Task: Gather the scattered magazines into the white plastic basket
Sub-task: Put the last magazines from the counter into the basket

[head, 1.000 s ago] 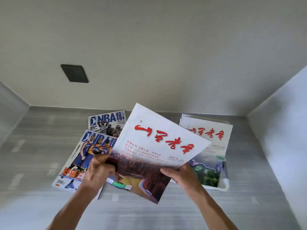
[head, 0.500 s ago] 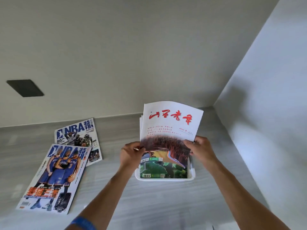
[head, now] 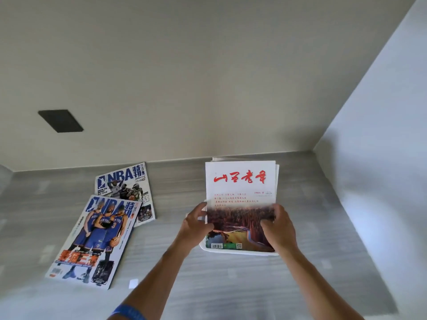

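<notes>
Head cam: both hands are on the white magazine with red lettering (head: 240, 199), left hand (head: 196, 224) with its grip curled round the left edge and right hand (head: 277, 227) with thumb on the cover and grip wrapped round the right edge, and it's sitting on top of other magazines in the white plastic basket (head: 233, 252), whose rim peeks out just below the grip. Well off to the left of the left hand's grip, two NBA magazines lie flat on the grey tabletop (head: 231, 285), the near NBA magazine (head: 97, 241) overlapping the corner of the far NBA magazine (head: 126, 188). There's a blue wristband (head: 129, 311) on the left arm and a dark wall plate (head: 60, 120) up on the wall.
</notes>
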Demonstrator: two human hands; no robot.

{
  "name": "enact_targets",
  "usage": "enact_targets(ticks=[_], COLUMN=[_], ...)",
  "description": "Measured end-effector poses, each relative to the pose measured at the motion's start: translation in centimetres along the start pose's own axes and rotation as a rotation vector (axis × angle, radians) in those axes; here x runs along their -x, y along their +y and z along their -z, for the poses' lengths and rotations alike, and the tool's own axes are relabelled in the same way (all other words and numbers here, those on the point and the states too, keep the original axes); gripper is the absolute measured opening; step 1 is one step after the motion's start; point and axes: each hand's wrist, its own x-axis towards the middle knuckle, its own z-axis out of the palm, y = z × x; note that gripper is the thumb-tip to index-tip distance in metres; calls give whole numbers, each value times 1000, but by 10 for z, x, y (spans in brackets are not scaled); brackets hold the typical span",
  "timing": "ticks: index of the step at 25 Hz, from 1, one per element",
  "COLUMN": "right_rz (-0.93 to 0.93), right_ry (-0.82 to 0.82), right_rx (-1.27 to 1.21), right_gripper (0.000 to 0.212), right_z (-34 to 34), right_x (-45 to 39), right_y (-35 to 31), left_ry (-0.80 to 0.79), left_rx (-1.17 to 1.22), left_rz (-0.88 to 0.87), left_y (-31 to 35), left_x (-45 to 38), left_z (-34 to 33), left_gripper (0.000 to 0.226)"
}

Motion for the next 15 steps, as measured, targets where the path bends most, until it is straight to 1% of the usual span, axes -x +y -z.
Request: enact_targets(ticks=[2, 4, 6, 7, 8, 10, 11, 13, 15], right_rz=[-101, -147, -59, 34, 142, 305, 340, 382, 397], right_ry=[-67, -114, -61, -29, -30, -124, -184, -244, -278], right_rx=[54, 83, 125, 116, 92, 43, 18, -25, -58], right_gripper=[29, 14, 9, 11, 15, 22, 23, 23, 27], right_z=[-4, -12, -22, -30, -41, -68, -83, -114, -138], right_x=[4, 15, 30, 38, 45, 58, 67, 84, 97], right_y=[-4, -5, -3, -6, -12, -37, -51, -78, -92], left_ry=[-6, -23, -10, 41, 108, 240, 310, 455, 535], left_rx=[32, -6, -115, -176, -231, -318, -354, -435, -492], left_rz=[-1, 12, -24, -66, -102, -108, -103, -94, -29], left_y=[4, 3, -3, -9, -16, -35, -49, -84, -118], left_x=[-4, -6, 0, 5, 11, 22, 28, 39, 43], left_z=[2, 1, 2, 8, 19, 55, 77, 127, 171], left_gripper=[64, 61, 61, 59, 58, 53, 50, 44, 40])
